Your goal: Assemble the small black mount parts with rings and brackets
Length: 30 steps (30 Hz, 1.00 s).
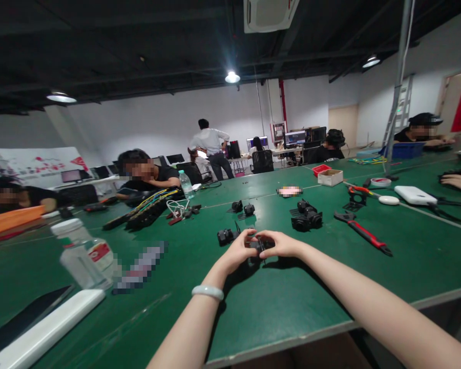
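Both my hands meet over the green table [276, 302] and grip a small black part [258, 246] between them. My left hand [238, 252] is curled on its left side, with a pale bracelet on the wrist. My right hand [280, 244] is closed on its right side. Much of the part is hidden by my fingers. Another small black part [226, 236] lies just left of my hands. A larger black assembly [306, 216] sits beyond my right hand. Two more small black parts [243, 208] lie farther back.
A red-handled wrench [363, 233] lies to the right, a plastic water bottle [83, 253] and a white bar [42, 330] to the left. A cable bundle [149, 207], a small cardboard box [330, 177] and a white device [415, 195] sit farther off. Other people sit around the table.
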### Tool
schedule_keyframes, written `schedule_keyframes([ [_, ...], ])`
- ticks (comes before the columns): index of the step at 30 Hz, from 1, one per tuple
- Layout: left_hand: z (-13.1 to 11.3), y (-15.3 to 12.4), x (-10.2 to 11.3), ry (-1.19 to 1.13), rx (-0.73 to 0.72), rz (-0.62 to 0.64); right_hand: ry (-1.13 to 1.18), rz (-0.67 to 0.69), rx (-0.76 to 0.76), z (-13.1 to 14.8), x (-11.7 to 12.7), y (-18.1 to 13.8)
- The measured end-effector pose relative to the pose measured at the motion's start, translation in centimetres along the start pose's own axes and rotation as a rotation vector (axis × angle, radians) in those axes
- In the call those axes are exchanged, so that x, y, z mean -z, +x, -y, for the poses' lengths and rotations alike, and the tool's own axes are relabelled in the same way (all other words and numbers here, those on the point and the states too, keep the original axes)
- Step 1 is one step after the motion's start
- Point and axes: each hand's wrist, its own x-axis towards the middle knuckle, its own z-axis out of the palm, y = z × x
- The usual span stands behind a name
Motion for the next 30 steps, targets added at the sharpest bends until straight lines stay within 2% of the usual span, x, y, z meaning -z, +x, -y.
schedule_keyframes([
  [20, 0.67, 0.20, -0.27, 0.074, -0.065, 0.005, 0.035, -0.036, -0.021, -0.83, -0.52, -0.28],
  [30, 0.85, 0.25, -0.38, 0.081, -0.088, 0.020, 0.073, -0.005, -0.032, -0.99, -0.25, -0.41],
])
